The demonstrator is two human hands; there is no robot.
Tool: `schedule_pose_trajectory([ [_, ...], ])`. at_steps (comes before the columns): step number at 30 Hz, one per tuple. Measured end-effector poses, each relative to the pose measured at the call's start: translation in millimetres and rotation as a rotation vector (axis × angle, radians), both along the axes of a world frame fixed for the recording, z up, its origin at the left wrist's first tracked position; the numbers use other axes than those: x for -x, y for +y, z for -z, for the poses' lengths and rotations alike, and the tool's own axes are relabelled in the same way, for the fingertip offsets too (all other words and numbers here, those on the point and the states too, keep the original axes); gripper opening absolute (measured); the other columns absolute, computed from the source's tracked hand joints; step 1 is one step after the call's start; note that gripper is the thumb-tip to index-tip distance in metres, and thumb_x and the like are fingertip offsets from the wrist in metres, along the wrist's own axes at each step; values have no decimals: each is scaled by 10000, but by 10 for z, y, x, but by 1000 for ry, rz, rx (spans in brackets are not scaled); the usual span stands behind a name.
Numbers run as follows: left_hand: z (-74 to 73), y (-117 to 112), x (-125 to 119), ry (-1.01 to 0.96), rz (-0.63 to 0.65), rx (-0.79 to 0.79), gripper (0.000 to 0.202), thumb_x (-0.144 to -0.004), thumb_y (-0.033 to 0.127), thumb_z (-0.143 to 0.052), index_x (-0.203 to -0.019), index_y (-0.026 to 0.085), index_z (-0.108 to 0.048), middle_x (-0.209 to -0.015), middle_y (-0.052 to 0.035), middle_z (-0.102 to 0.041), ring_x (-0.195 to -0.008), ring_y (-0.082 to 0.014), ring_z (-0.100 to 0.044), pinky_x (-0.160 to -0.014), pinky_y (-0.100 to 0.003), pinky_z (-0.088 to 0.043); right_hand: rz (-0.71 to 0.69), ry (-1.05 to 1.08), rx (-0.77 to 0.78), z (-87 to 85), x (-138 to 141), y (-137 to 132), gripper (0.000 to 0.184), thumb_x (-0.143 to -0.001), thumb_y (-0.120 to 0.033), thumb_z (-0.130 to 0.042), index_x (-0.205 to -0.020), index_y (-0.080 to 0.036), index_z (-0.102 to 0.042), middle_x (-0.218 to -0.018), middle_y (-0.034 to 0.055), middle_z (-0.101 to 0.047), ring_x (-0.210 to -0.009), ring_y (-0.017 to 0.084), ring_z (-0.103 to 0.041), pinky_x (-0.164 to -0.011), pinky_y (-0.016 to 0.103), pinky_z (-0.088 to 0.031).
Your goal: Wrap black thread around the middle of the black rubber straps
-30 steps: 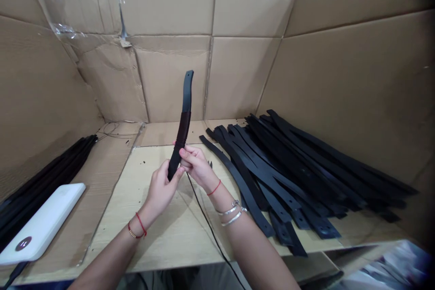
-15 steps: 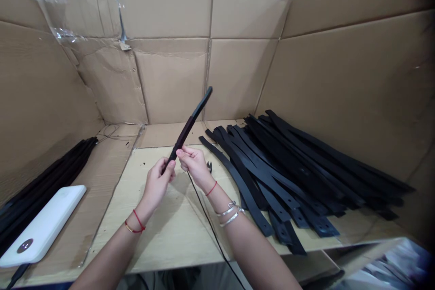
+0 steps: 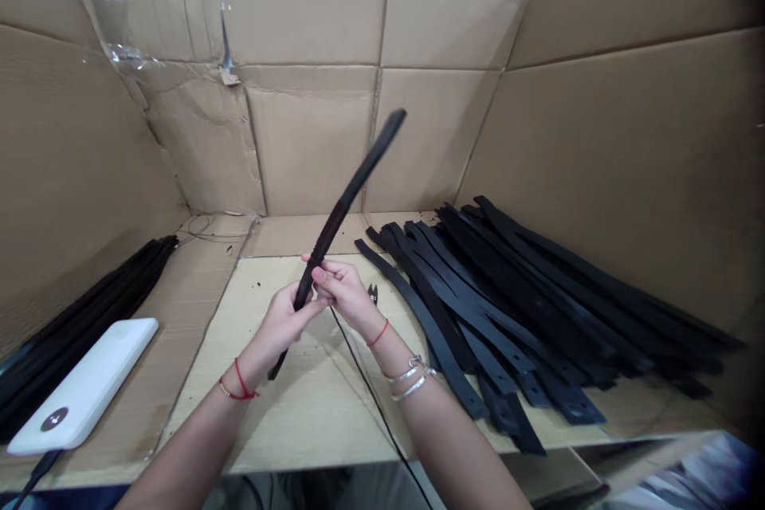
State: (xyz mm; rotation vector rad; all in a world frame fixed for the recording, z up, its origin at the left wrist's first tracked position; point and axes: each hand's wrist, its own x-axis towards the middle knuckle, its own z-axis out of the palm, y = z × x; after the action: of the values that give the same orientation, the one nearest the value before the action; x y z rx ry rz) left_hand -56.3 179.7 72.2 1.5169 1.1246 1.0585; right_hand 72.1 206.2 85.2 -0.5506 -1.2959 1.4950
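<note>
Both hands grip one long black strap (image 3: 352, 187) over the wooden board (image 3: 299, 406). My left hand (image 3: 280, 323) is wrapped round its lower part, and my right hand (image 3: 343, 295) pinches it just above. The strap slants up and to the right toward the cardboard back wall, and its lower end pokes out below my left hand. A big pile of similar black straps (image 3: 526, 311) lies to the right of my hands.
A white power bank (image 3: 84, 386) with a cable lies at the left, beside a bundle of thin black strips (image 3: 77, 319). A thin black cord (image 3: 364, 382) crosses the board. Small cutters (image 3: 374, 292) lie by the pile. Cardboard walls (image 3: 627, 151) enclose three sides.
The strap has slid through my hands: its top reaches higher and further right, and its lower end now sticks out below my left hand. It went from near upright to slanted.
</note>
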Motion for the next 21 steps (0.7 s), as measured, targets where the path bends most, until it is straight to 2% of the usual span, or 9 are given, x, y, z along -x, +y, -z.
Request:
schedule_pose_trajectory([
  [2, 8, 0, 3, -212, 198, 143, 403, -744, 487, -581, -728, 160, -345, -474, 68, -280, -377, -34, -226, -387, -189, -155, -54, 24, 16, -40, -8, -22, 436, -732, -412, -708, -967, -75, -564, -531, -85, -189, -447, -2, -140, -443, 169, -90],
  [4, 21, 5, -3, -332, 297, 186, 401, -803, 505, -502, -716, 163, -311, -437, 67, -264, -364, -44, -231, -393, -192, -177, -25, 22, 18, -71, -15, -34, 454, -717, -409, -720, -962, -55, -575, -522, -86, -196, -438, -7, -137, -441, 177, -69],
  [6, 32, 21, -13, -329, 254, 133, 417, -838, 549, -435, -746, 149, -358, -481, 41, -366, -409, -52, -334, -426, -191, -263, 46, 15, 25, -86, -15, -37, 489, -688, -419, -738, -962, -45, -584, -510, -88, -220, -426, -11, -145, -434, 179, -69],
  [8, 30, 44, -21, -284, 133, 55, 452, -833, 582, -433, -806, 130, -417, -574, 14, -456, -490, -56, -427, -485, -191, -344, 103, -4, 30, -88, -7, -35, 524, -660, -439, -750, -971, -50, -589, -506, -79, -298, -413, -14, -166, -421, 178, -71],
  [11, 2, 64, -24, -292, 73, 38, 479, -798, 582, -492, -838, 107, -452, -659, -10, -492, -573, -56, -475, -555, -190, -396, 127, -56, 12, -83, 14, -33, 500, -622, -467, -761, -857, -64, -578, -520, -43, -428, -390, -14, -222, -398, 178, -76],
  [13, -22, 54, -22, -373, 119, 125, 484, -772, 584, -515, -821, 108, -441, -635, 5, -443, -550, -40, -433, -527, -175, -367, 136, -87, -1, -80, 23, -31, 479, -623, -471, -757, -792, -69, -560, -519, -26, -469, -386, -8, -266, -392, 172, -105],
  [17, -58, -8, -6, -560, 244, 399, 494, -761, 628, -437, -725, 149, -323, -543, 60, -162, -424, -13, -169, -401, -156, -143, 53, -147, -24, -78, 28, -24, 474, -674, -489, -718, -833, -60, -595, -564, 13, -557, -403, 2, -349, -404, 155, -170],
  [21, -98, -49, 31, -632, 311, 442, 484, -786, 623, -362, -691, 160, -256, -541, 57, -93, -400, -18, -126, -385, -159, -110, 41, -159, -15, -84, 37, -40, 479, -664, -507, -722, -761, -56, -594, -564, 49, -594, -399, 4, -351, -404, 151, -185],
])
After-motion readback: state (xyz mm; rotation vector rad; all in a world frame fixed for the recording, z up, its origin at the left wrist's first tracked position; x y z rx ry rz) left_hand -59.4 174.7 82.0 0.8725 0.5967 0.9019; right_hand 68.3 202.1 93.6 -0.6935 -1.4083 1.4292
